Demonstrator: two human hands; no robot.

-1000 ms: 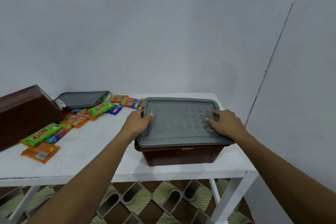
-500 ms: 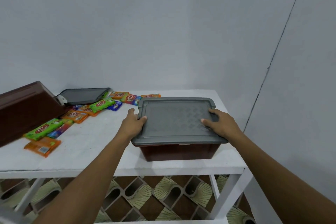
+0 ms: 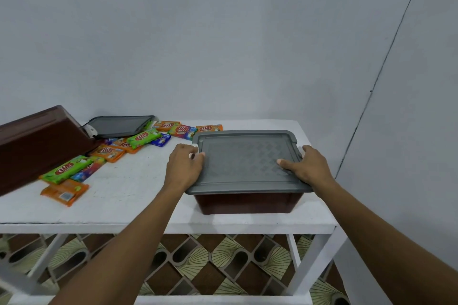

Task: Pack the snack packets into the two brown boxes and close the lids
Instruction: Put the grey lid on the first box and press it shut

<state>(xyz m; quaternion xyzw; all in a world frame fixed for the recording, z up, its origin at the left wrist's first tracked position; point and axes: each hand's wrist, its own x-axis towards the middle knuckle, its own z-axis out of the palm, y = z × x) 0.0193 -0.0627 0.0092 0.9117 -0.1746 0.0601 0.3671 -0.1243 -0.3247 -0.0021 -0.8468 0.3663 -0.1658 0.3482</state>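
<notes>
Misalignment threatens: left hand [image 3: 184,168] and right hand [image 3: 307,167] grip the grey lid [image 3: 245,161] by its edges; uneven pressure could leave a corner unseated

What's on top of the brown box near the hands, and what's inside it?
A gray lid covers the box, with the left hand and right hand holding its ends. The inside is hidden by the lid.
</notes>
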